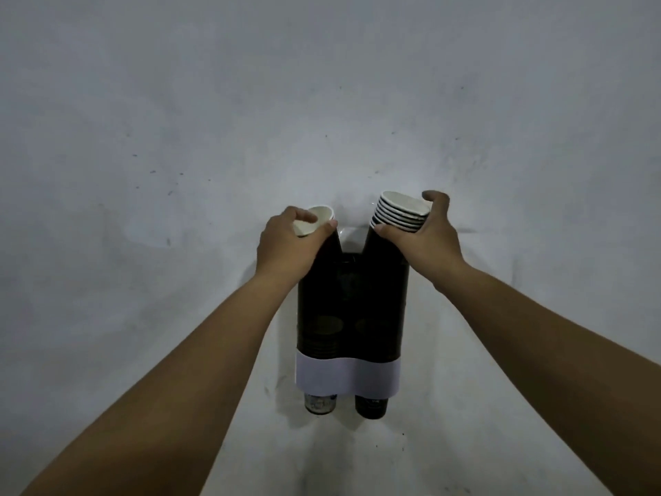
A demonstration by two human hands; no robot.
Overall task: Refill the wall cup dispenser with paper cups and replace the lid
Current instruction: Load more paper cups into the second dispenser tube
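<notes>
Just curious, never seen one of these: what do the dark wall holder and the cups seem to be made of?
Dispenser: likely smoky translucent plastic, since cups show faintly through it; matte white band below. Stack of cups in the right hand: paper apparently, with dark outsides and thin rolled white rims.

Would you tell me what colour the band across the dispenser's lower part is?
White; the band wraps the dark dispenser, clearest in the head view.

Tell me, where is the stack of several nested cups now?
In the head view, the cup stack is right of centre, held by the right hand at the top of the dark wall dispenser.
</notes>
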